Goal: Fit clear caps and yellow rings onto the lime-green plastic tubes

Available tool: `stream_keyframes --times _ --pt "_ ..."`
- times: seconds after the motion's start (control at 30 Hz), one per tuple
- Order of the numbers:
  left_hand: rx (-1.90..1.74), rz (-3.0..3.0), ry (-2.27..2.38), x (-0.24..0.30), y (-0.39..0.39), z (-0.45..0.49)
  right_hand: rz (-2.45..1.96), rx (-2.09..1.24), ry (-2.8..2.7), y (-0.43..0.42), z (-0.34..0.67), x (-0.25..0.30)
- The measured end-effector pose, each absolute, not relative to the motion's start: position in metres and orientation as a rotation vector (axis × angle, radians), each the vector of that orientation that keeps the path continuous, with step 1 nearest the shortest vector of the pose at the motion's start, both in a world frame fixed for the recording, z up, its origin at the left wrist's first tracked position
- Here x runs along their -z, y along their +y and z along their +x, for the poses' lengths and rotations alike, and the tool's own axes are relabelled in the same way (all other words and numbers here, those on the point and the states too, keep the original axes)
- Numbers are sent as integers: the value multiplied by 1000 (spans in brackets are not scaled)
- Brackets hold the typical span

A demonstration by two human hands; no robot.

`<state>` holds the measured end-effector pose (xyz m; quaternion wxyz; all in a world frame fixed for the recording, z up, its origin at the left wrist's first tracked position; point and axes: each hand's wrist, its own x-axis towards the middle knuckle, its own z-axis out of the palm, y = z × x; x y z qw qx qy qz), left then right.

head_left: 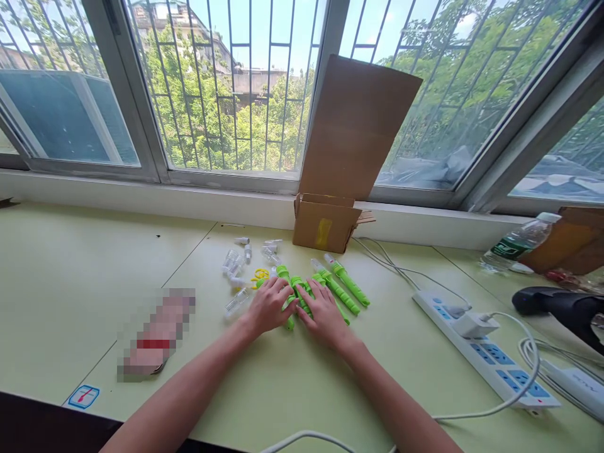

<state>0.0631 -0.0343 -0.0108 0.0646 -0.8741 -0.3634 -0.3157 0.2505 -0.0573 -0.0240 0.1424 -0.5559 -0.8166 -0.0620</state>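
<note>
Several bright green plastic tubes (pixel 346 284) lie side by side on the pale green table (pixel 85 264). My left hand (pixel 270 305) rests flat on the left end of the row, fingers spread over the tubes. My right hand (pixel 323 313) lies beside it, fingers stretched out over the middle tubes. Two tubes at the right stay uncovered. Left of the hands lie several small clear plastic caps (pixel 234 261) and a yellow ring piece (pixel 259 275).
An open cardboard box (pixel 325 223) stands against the window sill behind the tubes. A white power strip (pixel 486 349) with a plugged charger and cables runs at the right. A water bottle (pixel 516 242) and a black device (pixel 561 308) lie far right. A blurred-out object (pixel 158 333) sits left.
</note>
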Motion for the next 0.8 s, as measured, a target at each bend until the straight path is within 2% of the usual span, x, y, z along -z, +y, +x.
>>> stream_keyframes --times 0.27,0.8 --pt "794 -2575 -1357 22 -34 63 -1618 183 -2351 -58 250 23" --pt "703 -2639 -1412 26 -38 70 -1606 193 -2349 -57 251 23"
